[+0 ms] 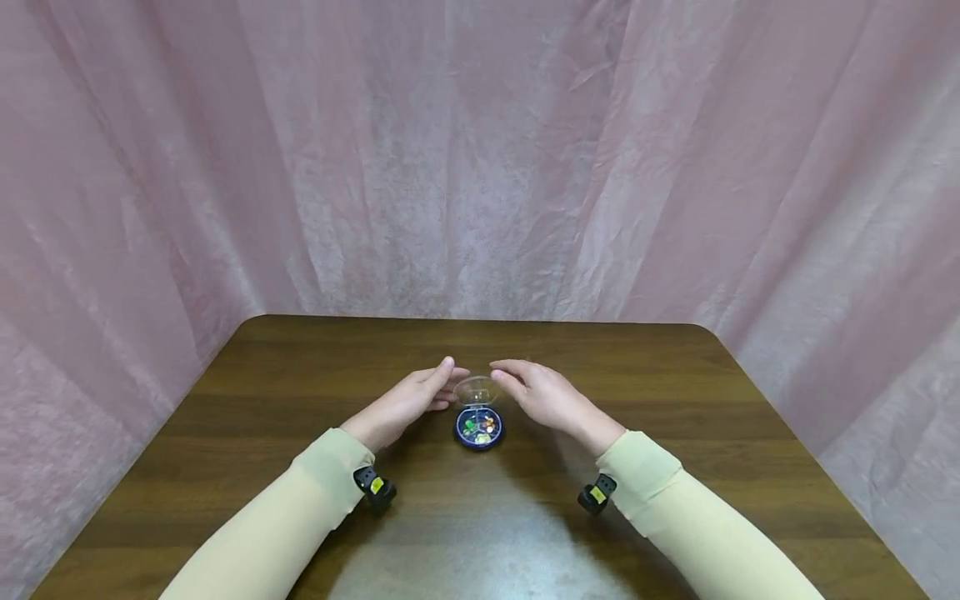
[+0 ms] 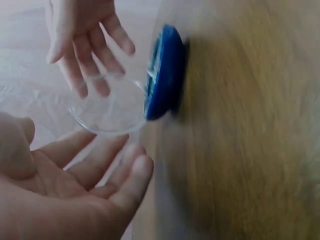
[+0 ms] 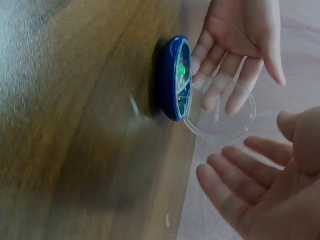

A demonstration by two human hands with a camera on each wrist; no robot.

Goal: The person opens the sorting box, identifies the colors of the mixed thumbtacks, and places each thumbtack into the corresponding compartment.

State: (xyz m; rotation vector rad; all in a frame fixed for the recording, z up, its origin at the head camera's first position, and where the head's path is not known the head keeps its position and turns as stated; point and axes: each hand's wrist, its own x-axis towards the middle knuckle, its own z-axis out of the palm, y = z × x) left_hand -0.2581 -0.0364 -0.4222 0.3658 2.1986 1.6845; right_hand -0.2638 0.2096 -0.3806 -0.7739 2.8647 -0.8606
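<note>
A round blue pill case [image 1: 478, 427] sits on the table with its clear lid [image 1: 477, 390] raised at the far side. Green, orange and pale small pieces lie in its divided compartments. To the left of the lid is my left hand [image 1: 411, 401], fingers extended and thumb up, holding nothing. My right hand [image 1: 546, 395] is on the other side, fingers loosely stretched toward the lid, also holding nothing. In the left wrist view the fingertips come close to the rim of the clear lid [image 2: 107, 131]. The right wrist view shows the blue case [image 3: 172, 77] between both hands.
The brown wooden table [image 1: 637, 375] has rounded far corners. Behind it and along both sides hangs a pink curtain [image 1: 480, 167]. Each wrist carries a small black camera, one at the left sleeve [image 1: 375, 487] and one at the right sleeve [image 1: 597, 493].
</note>
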